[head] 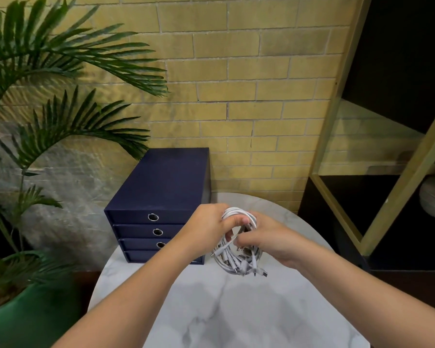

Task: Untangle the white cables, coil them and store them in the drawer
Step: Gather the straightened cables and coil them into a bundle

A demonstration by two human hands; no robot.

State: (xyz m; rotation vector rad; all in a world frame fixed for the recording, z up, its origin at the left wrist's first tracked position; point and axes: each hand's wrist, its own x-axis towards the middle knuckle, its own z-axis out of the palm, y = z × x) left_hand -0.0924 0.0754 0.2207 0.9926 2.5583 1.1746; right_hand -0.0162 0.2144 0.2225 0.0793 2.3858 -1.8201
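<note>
Left hand [209, 226]: fingers grip the cables [236, 262] as a coil.
Right hand [271, 238]: fingers pinch a strand.
Next: I'd tuck in the plugs [263, 272] dangling below the fingers.

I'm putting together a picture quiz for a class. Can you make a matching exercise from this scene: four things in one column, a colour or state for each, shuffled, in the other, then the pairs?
Things
1. cables
2. drawer unit
3. pot
4. table

Descriptions
A. green, left of the table, holds a plant
B. white, held by the left hand and right hand
C. pale marble top, rounded edge
D. navy, stands on the table

Pairs: 1-B, 2-D, 3-A, 4-C
</note>
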